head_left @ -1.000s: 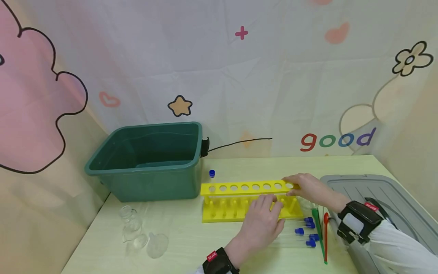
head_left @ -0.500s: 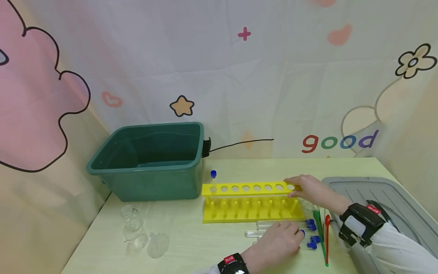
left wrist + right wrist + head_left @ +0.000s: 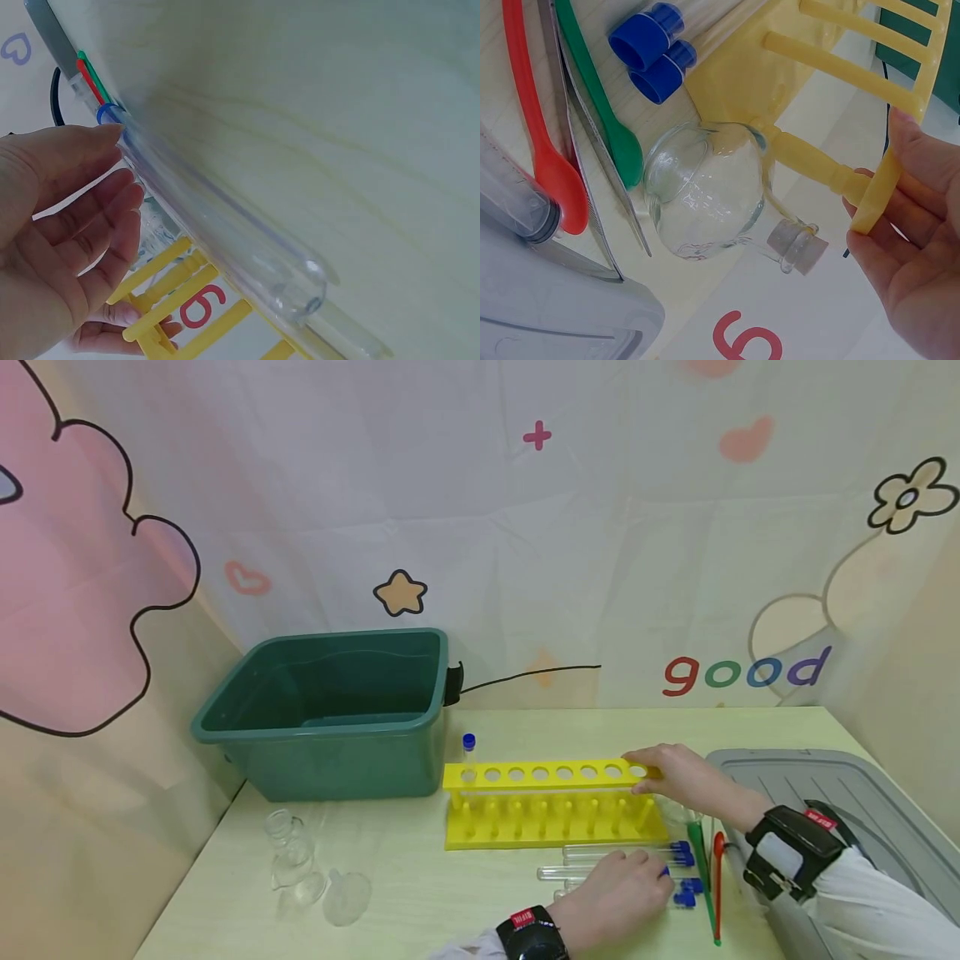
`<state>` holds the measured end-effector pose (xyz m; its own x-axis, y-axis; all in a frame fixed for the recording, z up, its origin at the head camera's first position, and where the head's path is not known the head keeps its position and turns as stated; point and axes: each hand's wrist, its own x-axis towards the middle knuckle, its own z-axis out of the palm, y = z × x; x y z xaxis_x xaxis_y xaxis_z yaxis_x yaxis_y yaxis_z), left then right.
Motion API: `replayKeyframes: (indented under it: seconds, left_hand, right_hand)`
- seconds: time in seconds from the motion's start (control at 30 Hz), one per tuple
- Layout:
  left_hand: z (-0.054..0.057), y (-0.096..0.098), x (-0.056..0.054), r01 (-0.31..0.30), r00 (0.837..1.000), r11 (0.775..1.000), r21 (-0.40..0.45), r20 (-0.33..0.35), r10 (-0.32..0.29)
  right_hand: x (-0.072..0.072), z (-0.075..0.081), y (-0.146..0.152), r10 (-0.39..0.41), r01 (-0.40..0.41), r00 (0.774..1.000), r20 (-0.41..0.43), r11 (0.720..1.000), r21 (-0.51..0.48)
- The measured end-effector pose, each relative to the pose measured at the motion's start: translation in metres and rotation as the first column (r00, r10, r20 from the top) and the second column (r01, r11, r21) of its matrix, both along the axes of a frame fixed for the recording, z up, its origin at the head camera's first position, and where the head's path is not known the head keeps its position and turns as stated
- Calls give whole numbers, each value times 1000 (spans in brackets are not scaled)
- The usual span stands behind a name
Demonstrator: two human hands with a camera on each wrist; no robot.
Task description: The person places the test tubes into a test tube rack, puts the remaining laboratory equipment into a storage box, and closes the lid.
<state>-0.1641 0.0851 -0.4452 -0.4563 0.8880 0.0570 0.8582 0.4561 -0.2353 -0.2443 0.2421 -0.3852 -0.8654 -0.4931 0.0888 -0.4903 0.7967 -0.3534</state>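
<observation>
My right hand (image 3: 682,777) grips the right end of the upper bar of a yellow test tube rack (image 3: 555,842), thumb and fingers on either side in the right wrist view. One blue-capped tube (image 3: 468,743) stands in the leftmost hole. In front of the rack several clear test tubes with blue caps lie flat. My left hand (image 3: 618,897) is over them and pinches one test tube (image 3: 217,217) near its blue cap; its rounded end points away from the fingers. The palm hides part of the tubes in the head view.
A green bin (image 3: 322,760) stands behind left. Clear glassware (image 3: 288,852) lies front left. Right of the rack are a corked round flask (image 3: 705,195), a green spoon (image 3: 619,150), a red spoon (image 3: 559,187), metal tweezers, a syringe (image 3: 517,195) and a grey lid (image 3: 810,777).
My left hand has come down from in front of the rack's pegs to the lying tubes, forward and right, and taken hold near a cap. My right hand stays on the rack.
</observation>
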Motion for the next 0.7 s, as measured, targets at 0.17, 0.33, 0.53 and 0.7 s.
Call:
replayKeyframes:
  seconds: [0.17,0.33,0.53,0.7]
  left_hand:
    - [1,5,0,-9,1000,1000,-21,3,9]
    - [2,8,1,-19,1000,999,-28,-4,19]
    - [4,10,2,-27,999,998,-57,26,29]
    - [4,11,2,-33,998,997,-76,58,37]
  right_hand:
    - [-1,0,0,-1,1,1000,2,1000,5]
    - [-1,0,-1,-7,7,1000,7,1000,7]
    - [-1,0,-2,-8,8,1000,24,1000,6]
    - [-1,2,-1,-8,7,999,45,1000,7]
